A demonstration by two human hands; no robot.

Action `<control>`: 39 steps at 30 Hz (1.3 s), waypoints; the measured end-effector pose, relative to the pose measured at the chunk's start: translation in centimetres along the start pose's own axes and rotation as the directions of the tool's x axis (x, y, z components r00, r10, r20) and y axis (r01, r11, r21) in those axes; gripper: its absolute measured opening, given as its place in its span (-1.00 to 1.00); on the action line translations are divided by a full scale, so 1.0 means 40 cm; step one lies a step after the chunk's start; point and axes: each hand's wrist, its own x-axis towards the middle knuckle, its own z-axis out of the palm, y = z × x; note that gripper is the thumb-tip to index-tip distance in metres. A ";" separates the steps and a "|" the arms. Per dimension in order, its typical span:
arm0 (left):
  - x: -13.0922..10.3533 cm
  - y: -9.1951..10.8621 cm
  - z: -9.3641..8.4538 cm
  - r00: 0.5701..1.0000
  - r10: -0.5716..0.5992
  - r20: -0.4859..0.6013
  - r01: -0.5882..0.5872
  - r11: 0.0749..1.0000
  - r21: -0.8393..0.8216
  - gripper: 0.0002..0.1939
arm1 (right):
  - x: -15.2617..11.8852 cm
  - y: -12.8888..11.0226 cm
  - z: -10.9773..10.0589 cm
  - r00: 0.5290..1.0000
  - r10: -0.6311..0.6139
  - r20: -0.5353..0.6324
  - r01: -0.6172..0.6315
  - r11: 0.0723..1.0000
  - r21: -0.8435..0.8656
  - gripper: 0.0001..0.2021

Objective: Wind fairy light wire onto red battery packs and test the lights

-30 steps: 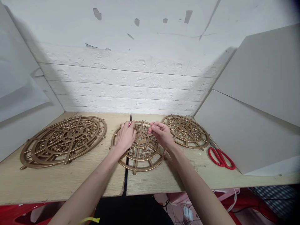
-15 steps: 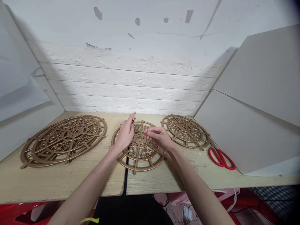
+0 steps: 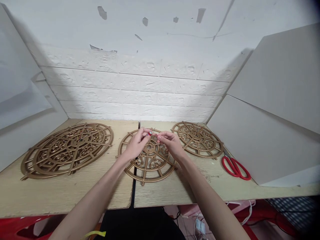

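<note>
A round gold openwork disc (image 3: pixel 143 175), with scrollwork panels and a hub ring, lies flat on the table under both hands. Above its far left part, my left hand (image 3: pixel 136 145) is closed around a small red object with a silvery end (image 3: pixel 150 133); most of it is hidden by the fingers. My right hand (image 3: pixel 171 143) is closed in a pinch close by, over the upper right of the disc. A thin thread-like strand (image 3: pixel 155 135) shows at its fingertips, close to the red object. Whether the two touch, I cannot tell.
Several similar gold discs (image 3: pixel 72 171) lie stacked on the left, and another gold disc (image 3: pixel 197 136) lies on the right. Red-handled scissors (image 3: pixel 236 168) rest near the right white panel (image 3: pixel 282 143). A dark gap (image 3: pixel 133 190) splits the wooden table (image 3: pixel 112 190). A white brick-patterned wall (image 3: pixel 132 85) stands behind.
My left hand has turned and closed, its raised index finger now bent, bringing the red object rightward to my right fingertips. My right hand has barely moved and still pinches. The view has shifted slightly.
</note>
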 end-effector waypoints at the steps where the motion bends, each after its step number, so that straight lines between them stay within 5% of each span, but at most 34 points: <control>1: -0.001 0.003 0.000 1.000 0.005 0.020 -0.005 1.000 0.004 -0.81 | -0.001 0.000 0.001 1.000 -0.003 0.006 0.003 1.000 -0.007 -0.81; 19: -0.002 0.010 0.005 0.993 0.111 0.037 -0.111 0.994 -0.005 -0.73 | -0.001 0.002 -0.006 1.000 -0.022 0.004 0.022 1.000 0.022 -0.84; 39: -0.006 0.015 0.007 0.997 0.050 0.056 -0.046 0.996 -0.070 -0.77 | 0.002 0.004 -0.006 1.000 -0.014 0.024 0.014 1.000 0.003 -0.85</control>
